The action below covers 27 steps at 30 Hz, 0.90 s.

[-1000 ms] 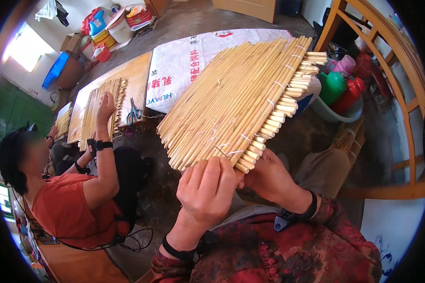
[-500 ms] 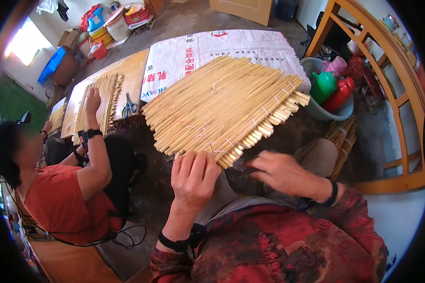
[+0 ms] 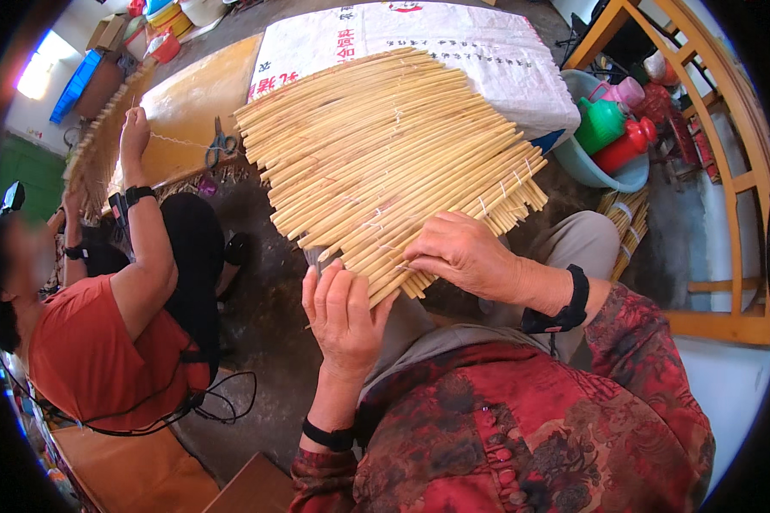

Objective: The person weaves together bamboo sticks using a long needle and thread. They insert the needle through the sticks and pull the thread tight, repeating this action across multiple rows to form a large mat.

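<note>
A mat of pale bamboo sticks tied with string spreads out in front of me, tilted over my lap. My left hand grips its near edge from below, fingers curled up against the stick ends. My right hand lies on top of the same near edge, fingers pressing on the sticks. A small metal tool tip shows just above my left hand; what holds it is unclear.
A person in an orange shirt sits at my left, a hand raised to another bamboo mat on a wooden board with scissors. White woven sack behind. Basin with plastic jugs and wooden frame at right.
The bamboo mat has swung down and left, lying flatter over my lap. My right hand moved from under its edge to on top; my left hand stayed at the near edge.
</note>
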Each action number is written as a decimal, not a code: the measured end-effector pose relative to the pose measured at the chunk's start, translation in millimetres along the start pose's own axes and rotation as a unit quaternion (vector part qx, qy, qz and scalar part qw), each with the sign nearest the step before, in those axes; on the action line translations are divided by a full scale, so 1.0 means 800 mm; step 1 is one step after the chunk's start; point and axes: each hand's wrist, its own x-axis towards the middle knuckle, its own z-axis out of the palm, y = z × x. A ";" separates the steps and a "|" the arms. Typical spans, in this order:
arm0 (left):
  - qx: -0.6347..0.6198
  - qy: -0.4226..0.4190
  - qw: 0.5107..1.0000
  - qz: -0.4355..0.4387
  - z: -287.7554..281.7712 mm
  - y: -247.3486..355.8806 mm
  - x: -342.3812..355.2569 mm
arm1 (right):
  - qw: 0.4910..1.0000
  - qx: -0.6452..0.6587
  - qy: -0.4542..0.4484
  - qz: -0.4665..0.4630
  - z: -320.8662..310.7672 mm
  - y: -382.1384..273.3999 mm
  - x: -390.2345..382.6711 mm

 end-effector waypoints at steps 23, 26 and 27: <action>-0.664 -0.042 0.459 -0.589 0.035 0.033 0.010 | 0.991 -0.011 0.072 -0.109 0.032 0.004 0.017; -0.657 0.001 0.489 -0.574 0.037 0.033 0.011 | 0.988 -0.001 0.085 -0.129 0.034 0.000 0.016; -0.652 0.005 0.501 -0.569 0.033 0.036 0.016 | 0.987 -0.004 0.091 -0.132 0.033 -0.003 0.017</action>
